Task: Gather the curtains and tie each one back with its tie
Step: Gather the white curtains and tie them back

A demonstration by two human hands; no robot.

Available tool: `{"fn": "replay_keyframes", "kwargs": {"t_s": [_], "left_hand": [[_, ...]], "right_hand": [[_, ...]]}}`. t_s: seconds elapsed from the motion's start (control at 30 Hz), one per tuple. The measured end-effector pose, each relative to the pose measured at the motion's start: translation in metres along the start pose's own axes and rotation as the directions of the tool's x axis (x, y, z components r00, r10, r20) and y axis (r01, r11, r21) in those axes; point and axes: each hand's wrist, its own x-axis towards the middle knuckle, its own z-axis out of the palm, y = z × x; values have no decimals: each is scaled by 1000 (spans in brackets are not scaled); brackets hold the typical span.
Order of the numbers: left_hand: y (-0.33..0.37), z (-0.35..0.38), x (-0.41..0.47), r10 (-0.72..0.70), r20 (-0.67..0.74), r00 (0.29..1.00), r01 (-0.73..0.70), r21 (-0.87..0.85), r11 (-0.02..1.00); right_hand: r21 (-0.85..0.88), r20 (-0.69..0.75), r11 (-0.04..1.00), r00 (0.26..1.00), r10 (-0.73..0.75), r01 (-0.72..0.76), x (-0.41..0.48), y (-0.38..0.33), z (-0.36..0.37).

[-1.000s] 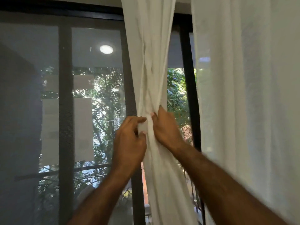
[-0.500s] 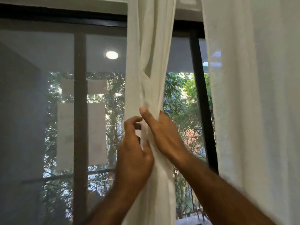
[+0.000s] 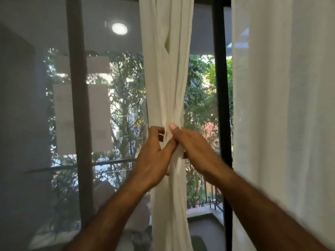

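White curtain (image 3: 165, 73) bunched narrow (creased), left hand (image 3: 151, 160), right hand (image 3: 193, 144) both pinching it

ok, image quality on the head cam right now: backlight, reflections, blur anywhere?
Head view: strongly backlit by bright foliage behind the window glass; the glass reflects a round ceiling light and pale panels; the right forearm is motion-smeared low right; the left hand, right hand and gathered curtain are fairly sharp; the loose curtain is evenly lit, slightly soft.
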Motion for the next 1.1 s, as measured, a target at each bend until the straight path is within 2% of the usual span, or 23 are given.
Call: {"fn": "replay_keyframes", "kwargs": {"t_s": [0.1, 0.17, 0.23, 0.3, 0.43, 0.53, 0.63, 0.7, 0.77, 0.87, 0.97, 1.1], "left_hand": [[-5, 0, -9, -9, 35, 999, 9, 8, 1000], [-8, 1, -11, -43, 17, 999, 43, -43, 998], [-11, 1, -12, -114, 51, 992, 120, -137, 983], [-16, 1, -14, -124, 93, 988, 139, -178, 974], [-36, 3, -26, -84, 174, 981, 103, -101, 990], [-60, 7, -45, -81, 233, 969, 59, 100, 993], [-95, 20, -79, -216, 356, 909, 133, 243, 961], [-115, 36, -104, -308, 375, 874, 205, 290, 935], [-128, 50, -118, -292, 283, 914, 236, 214, 948], [-123, 59, -109, -310, 152, 938, 318, -28, 948], [-119, 64, -92, -280, 116, 953, 273, 74, 959], [-121, 70, -84, -253, 120, 960, 213, 275, 938]], "right_hand": [[229, 78, 963, 988, 130, -144, -12, 14, -4], [278, 103, 949, 987, 126, -150, -21, 23, -3], [299, 146, 943, 983, 108, -147, -29, 35, 1], [290, 177, 946, 980, 96, -146, -35, 45, 4], [112, 125, 986, 986, 114, -128, -45, 69, 9], [-49, 60, 983, 982, 179, -176, -51, 85, 7], [-195, 20, 958, 976, 219, -211, -58, 94, 10], [-225, 23, 949, 972, 232, -221, -68, 104, 14], [-125, 78, 965, 967, 243, -232, -84, 116, 17], [152, 213, 935, 934, 287, -322, -111, 130, 23], [318, 236, 855, 908, 346, -408, -127, 151, 26], [367, 231, 833, 908, 349, -414, -145, 161, 27]]}}
